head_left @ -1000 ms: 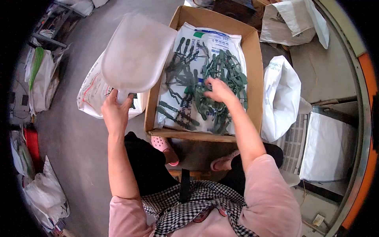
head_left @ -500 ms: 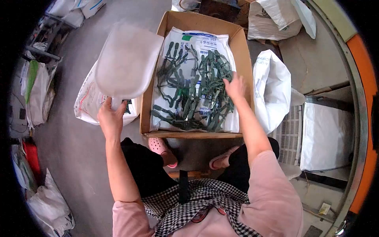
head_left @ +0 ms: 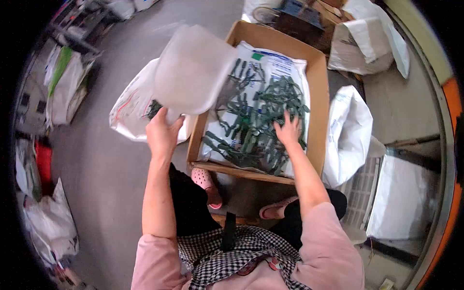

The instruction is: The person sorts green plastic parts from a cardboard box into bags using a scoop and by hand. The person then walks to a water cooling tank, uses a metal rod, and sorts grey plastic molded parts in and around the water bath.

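My left hand point(head_left: 164, 133) is closed round the handle of a whitish translucent plastic scoop point(head_left: 193, 70). The scoop covers the box's left edge and part of an open white sack point(head_left: 129, 108); a small dark-green clump shows at the sack's mouth. Inside a cardboard box point(head_left: 316, 101), dark-green plastic pieces point(head_left: 244, 142), linked in tangled strips, lie over a printed white bag point(head_left: 282, 65). My right hand point(head_left: 289, 130) rests with fingers spread on the pieces at the right of the pile. Whether its fingertips grip any of them is hard to see.
Right of the box stands another white sack point(head_left: 348, 135). Beyond it are a slatted grey crate point(head_left: 362, 188) and a white-covered block point(head_left: 398, 198). More bags point(head_left: 67, 87) line the left side. A dark metal box point(head_left: 302, 21) sits behind the cardboard box.
The view has shifted, so the box appears further right and tilted. The scoop now overlaps the box's left side more. My right hand has moved down and inward onto the green pieces, fingers spreading.
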A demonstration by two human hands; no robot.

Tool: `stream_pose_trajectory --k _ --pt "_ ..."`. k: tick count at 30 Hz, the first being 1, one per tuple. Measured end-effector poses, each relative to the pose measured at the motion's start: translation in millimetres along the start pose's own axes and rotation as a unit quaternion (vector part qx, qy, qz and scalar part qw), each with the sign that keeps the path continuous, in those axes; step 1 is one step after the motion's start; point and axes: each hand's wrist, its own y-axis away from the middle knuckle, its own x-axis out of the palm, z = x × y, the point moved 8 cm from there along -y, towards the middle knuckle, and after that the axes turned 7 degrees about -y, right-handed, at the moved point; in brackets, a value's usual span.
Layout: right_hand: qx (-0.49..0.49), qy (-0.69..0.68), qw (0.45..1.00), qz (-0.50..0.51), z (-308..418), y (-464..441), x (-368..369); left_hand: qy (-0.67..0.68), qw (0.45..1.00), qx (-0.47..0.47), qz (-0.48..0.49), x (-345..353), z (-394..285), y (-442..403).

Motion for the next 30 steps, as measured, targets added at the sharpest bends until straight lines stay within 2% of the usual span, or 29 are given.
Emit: stream_pose_trajectory --k 1,3,4,5,7,9,11,14,16,17,19,21,23,25,26,27,28,29,30 --pt "0.014 0.091 0.975 0.201 -44.7 3.5 57.7 0.013 1.0 0.008 -0.003 3.4 6.8 -2.5" --pt "-0.02 0.113 0.944 0.309 -45.6 36.5 44.2 0.078 0.996 0.004 -0.046 -2.9 12.7 -4.9" --pt "-0.049 0.092 0.944 0.313 -47.0 37.5 38.4 0.074 0.996 -0.007 -0.056 -11.3 12.9 -4.5" --pt "-0.062 0.094 0.926 0.36 -47.7 38.7 34.4 0.07 0.994 -0.039 -0.078 -24.7 14.6 -2.7" --pt "-0.104 0.131 0.916 0.364 -47.9 46.4 20.1 0.063 0.989 -0.071 -0.11 -53.8 21.5 3.2" --pt "-0.126 0.125 0.922 0.345 -41.3 55.8 -3.6 -0.059 0.989 -0.052 -0.127 -83.5 28.2 9.2" --pt "-0.128 0.096 0.928 0.336 -34.9 66.1 -22.5 -0.054 0.993 -0.058 -0.084 -104.4 44.2 10.2" --pt "-0.13 0.079 0.925 0.347 -31.8 83.6 -38.2 -0.07 0.991 -0.07 -0.085 -126.4 71.6 9.8" --pt "-0.131 0.097 0.911 0.378 -31.8 98.8 -37.5 -0.066 0.981 -0.161 0.084 -125.3 82.7 7.6" --pt "-0.135 0.095 0.912 0.376 -27.8 102.7 -38.1 -0.067 0.981 -0.161 0.08 -126.9 89.5 0.6" --pt "-0.169 0.085 0.905 0.381 -12.4 110.6 -38.2 -0.109 0.966 -0.144 0.187 -102.5 103.5 -13.8" --pt "-0.206 0.061 0.91 0.355 11.9 111.1 -40.8 -0.122 0.959 -0.166 0.197 -89.5 116.1 -31.2" --pt "-0.238 0.009 0.909 0.342 64.0 116.7 -55.4 -0.225 0.928 -0.161 0.251 -63.3 138.6 -43.8" --pt "-0.32 -0.012 0.905 0.278 120.9 115.4 -67.0 -0.302 0.92 -0.117 0.223 -51.4 138.4 -50.2" --pt "-0.379 -0.03 0.897 0.225 146.3 110.5 -66.1 -0.316 0.929 -0.094 0.167 -48.5 132.1 -50.2" --pt "-0.403 -0.046 0.886 0.223 178.0 107.8 -68.5 -0.334 0.927 -0.035 0.168 -30.2 134.8 -54.4" --pt "-0.427 -0.07 0.88 0.196 206.9 102.9 -69.1 -0.426 0.901 0.001 0.084 -25.6 119.9 -44.1" --pt "-0.457 -0.08 0.868 0.177 235.5 97.8 -64.3 -0.411 0.906 0.064 0.081 -10.2 109.6 -33.6" --pt "-0.494 -0.095 0.853 0.141 264.3 95.5 -61.2 -0.388 0.907 0.1 0.132 11.1 110.3 -22.0"
